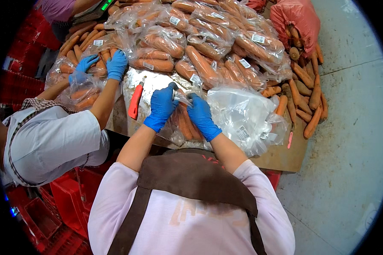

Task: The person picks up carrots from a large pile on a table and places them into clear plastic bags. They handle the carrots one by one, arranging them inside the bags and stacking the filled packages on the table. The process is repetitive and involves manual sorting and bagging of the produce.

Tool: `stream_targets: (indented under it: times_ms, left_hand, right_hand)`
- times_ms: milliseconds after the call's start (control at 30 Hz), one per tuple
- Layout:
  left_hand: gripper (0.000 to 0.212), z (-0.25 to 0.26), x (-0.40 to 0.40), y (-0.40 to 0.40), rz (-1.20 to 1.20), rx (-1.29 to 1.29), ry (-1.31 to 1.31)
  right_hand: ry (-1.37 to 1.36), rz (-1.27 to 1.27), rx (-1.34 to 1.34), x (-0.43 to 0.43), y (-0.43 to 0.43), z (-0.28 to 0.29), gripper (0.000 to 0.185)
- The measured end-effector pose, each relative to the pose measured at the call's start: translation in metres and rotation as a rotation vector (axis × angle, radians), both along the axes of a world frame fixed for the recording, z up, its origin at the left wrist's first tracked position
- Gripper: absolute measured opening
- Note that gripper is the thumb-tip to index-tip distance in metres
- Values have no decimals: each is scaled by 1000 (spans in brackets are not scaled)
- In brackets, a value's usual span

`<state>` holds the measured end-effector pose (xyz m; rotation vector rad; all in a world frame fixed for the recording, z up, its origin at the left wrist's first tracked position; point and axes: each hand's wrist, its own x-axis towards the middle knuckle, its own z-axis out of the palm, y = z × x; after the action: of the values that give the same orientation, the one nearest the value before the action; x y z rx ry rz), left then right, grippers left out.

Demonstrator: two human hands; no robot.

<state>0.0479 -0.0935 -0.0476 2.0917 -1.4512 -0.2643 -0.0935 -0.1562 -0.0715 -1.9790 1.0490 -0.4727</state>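
Observation:
Both my hands wear blue gloves. My left hand point(163, 104) and my right hand point(201, 112) pinch the gathered top of a clear plastic bag of carrots point(185, 125) between them. The bag lies on the table in front of me. Left of my left hand lies a red-handled knife point(135, 101). A stack of clear plastic bags point(239, 111), some bearing printed labels, lies to the right of my right hand. Beyond my hands, filled bags of carrots point(204, 67) are heaped up.
At the left, a co-worker's gloved hands point(117, 65) touch bagged carrots. Loose carrots point(303, 91) lie at the table's right side, below a red mesh sack point(295, 22). A small pink tool point(290, 140) lies near the cardboard edge. Red crates point(68, 204) stand lower left.

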Motion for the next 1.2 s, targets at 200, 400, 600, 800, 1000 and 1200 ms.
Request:
stream_targets:
  times_ms: [200,400,600,800,1000,1200]
  left_hand:
    - [34,-36,43,-2,143,-150,232]
    - [24,-77,88,8,231,-101,444]
    - [29,-92,100,5,296,-144,648]
    - [36,-84,90,0,164,-106,695]
    - [36,-72,68,6,167,-229,1221]
    - [39,-84,42,20,241,-254,999]
  right_hand:
    - [250,27,-158,-42,-8,-9,31]
    - [248,96,45,-69,-11,-17,29]
    - [301,83,168,-101,-17,-8,19]
    - [-248,149,216,-64,-8,24,19]
    - [-323,393,-21,19,5,15,26]
    - [-134,355,-131,33,-5,-6,30]
